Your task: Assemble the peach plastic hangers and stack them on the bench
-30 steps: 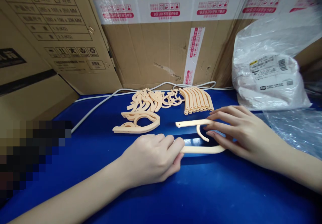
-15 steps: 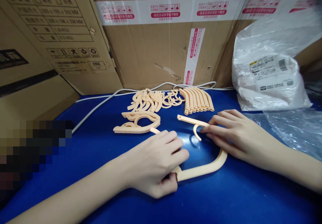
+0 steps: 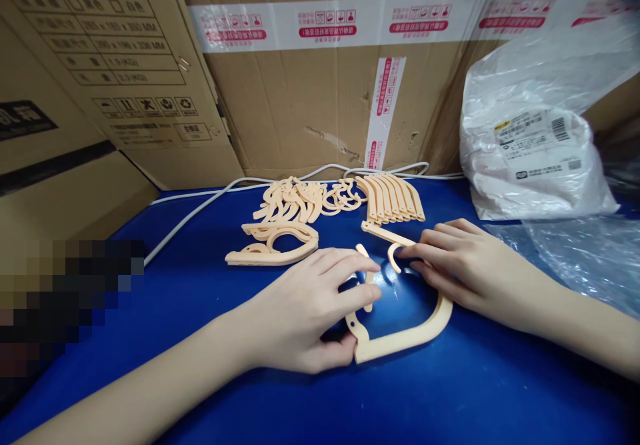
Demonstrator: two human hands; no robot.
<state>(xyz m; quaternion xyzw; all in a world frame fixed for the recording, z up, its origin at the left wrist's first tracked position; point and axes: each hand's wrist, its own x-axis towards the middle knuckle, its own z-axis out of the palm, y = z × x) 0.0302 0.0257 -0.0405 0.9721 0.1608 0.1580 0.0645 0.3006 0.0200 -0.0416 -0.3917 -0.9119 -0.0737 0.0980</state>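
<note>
My right hand [image 3: 457,268] is closed around the right side of a beige folding hanger, whose curved lower arm [image 3: 407,345] sweeps out below the fingers. A straight upper arm [image 3: 387,233] and a small hook [image 3: 395,258] also stick out from that hand. At the hanger's lower left end, a rounded joint with a hole [image 3: 353,325] shows beside the thumb of my left hand [image 3: 320,311]. The fingers of that hand grip a short curved hanger piece [image 3: 369,278], partly covering it. Folded hangers [image 3: 280,256] lie just beyond my left hand.
Loose curved arms [image 3: 293,199], small hooks [image 3: 344,195] and a row of longer arms [image 3: 393,198] lie at the back of the blue table [image 3: 210,391]. Behind them run a white cable [image 3: 200,205] and cardboard boxes [image 3: 300,111]. A white plastic bag [image 3: 540,138] stands at right.
My left fingers have opened out and the short piece in them has swung right to stand nearly upright, uncovering the hanger's joint hole. The straight arm at my right hand has shifted slightly away.
</note>
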